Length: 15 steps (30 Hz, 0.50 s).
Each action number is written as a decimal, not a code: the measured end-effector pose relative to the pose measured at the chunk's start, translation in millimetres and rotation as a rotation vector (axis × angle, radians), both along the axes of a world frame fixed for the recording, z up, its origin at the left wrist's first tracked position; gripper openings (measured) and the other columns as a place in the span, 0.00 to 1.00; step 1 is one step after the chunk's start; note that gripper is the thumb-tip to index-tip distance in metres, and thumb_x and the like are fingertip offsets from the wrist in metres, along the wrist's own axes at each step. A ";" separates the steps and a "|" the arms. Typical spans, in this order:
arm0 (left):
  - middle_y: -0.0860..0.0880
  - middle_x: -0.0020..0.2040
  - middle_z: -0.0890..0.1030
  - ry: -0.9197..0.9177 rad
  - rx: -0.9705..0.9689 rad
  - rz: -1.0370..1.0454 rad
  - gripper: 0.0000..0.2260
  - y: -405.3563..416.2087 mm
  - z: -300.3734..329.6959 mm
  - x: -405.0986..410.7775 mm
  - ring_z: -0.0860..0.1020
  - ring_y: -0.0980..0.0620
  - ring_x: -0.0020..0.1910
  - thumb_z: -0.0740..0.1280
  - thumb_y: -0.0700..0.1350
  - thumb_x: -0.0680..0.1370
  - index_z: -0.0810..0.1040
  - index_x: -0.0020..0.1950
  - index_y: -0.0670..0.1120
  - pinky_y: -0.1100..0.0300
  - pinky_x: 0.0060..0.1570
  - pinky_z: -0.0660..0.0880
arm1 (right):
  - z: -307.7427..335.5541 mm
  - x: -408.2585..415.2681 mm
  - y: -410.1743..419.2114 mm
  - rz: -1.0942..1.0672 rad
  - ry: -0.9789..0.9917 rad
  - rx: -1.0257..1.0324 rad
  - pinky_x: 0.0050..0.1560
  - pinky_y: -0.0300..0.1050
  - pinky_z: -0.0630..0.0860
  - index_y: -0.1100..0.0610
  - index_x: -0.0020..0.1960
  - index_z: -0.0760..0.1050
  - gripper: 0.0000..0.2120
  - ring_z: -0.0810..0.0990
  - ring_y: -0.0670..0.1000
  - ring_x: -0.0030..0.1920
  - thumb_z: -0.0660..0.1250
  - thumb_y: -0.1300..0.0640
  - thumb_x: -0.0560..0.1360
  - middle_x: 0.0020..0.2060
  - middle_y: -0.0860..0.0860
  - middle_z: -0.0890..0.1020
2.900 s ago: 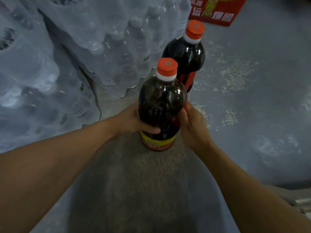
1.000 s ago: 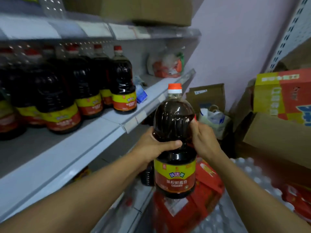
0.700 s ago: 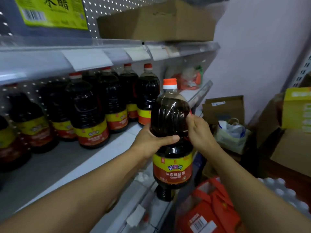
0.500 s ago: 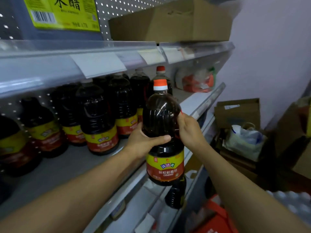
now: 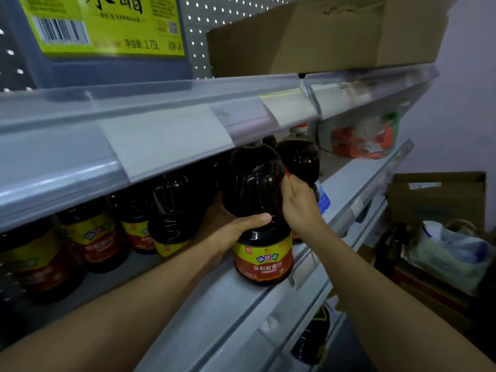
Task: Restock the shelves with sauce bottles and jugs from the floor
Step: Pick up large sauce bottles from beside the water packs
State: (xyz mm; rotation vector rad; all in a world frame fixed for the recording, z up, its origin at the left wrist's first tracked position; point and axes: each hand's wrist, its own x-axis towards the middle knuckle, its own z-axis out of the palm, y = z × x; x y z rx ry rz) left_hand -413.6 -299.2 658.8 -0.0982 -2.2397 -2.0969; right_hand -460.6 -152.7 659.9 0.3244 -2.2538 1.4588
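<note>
I have both hands on the bottle (image 5: 257, 210), which stands upright at the front edge of the middle shelf (image 5: 230, 299), its base on the shelf just behind the price rail. My left hand (image 5: 230, 224) wraps the bottle's waist from the left, thumb curled across the front above the yellow and red label. My right hand (image 5: 298, 202) grips the right shoulder of the bottle, fingers curled around what I take to be the handle, though that part is hidden behind the hand. The bottle's cap is hidden by the edge of the upper shelf (image 5: 161, 124).

To the left and behind it, a row of bottles (image 5: 166, 210) of the same dark sauce lines the middle shelf, labels facing out. Another bottle (image 5: 300, 157) with an orange cap stands just behind the one I hold, to its right. Further right on that shelf lies a clear bag (image 5: 362, 138) with red contents.

On the upper shelf sits a jug (image 5: 107, 36) with a yellow label at the left and a cardboard box (image 5: 322, 33) at the right. Below, a dark bottle (image 5: 311, 334) shows on a lower shelf. At the right, on the floor, are brown boxes (image 5: 434, 200) and a plastic bag (image 5: 451, 253).
</note>
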 end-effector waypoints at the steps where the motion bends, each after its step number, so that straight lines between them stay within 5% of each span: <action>1: 0.55 0.50 0.81 0.004 0.004 0.011 0.30 -0.3 -0.9 -1.6 0.80 0.64 0.43 0.79 0.39 0.62 0.72 0.60 0.52 0.73 0.34 0.75 | -2.5 -2.7 -0.7 0.015 -0.001 -0.015 0.48 0.50 0.76 0.60 0.47 0.75 0.18 0.79 0.49 0.43 0.51 0.51 0.82 0.40 0.55 0.80; 7: 0.57 0.54 0.79 0.006 -0.039 0.040 0.37 1.0 -9.2 -10.4 0.77 0.63 0.48 0.80 0.43 0.62 0.68 0.66 0.55 0.70 0.38 0.74 | -12.2 -16.3 -1.1 0.081 -0.030 -0.095 0.51 0.47 0.78 0.59 0.53 0.74 0.16 0.80 0.48 0.48 0.51 0.51 0.82 0.45 0.54 0.81; 15: 0.53 0.59 0.80 -0.007 -0.114 0.087 0.46 2.4 -22.1 -19.4 0.80 0.53 0.55 0.81 0.55 0.51 0.69 0.67 0.56 0.52 0.54 0.78 | -23.5 -21.1 2.0 0.117 -0.048 -0.136 0.54 0.51 0.77 0.62 0.53 0.73 0.16 0.79 0.52 0.50 0.51 0.54 0.83 0.46 0.57 0.80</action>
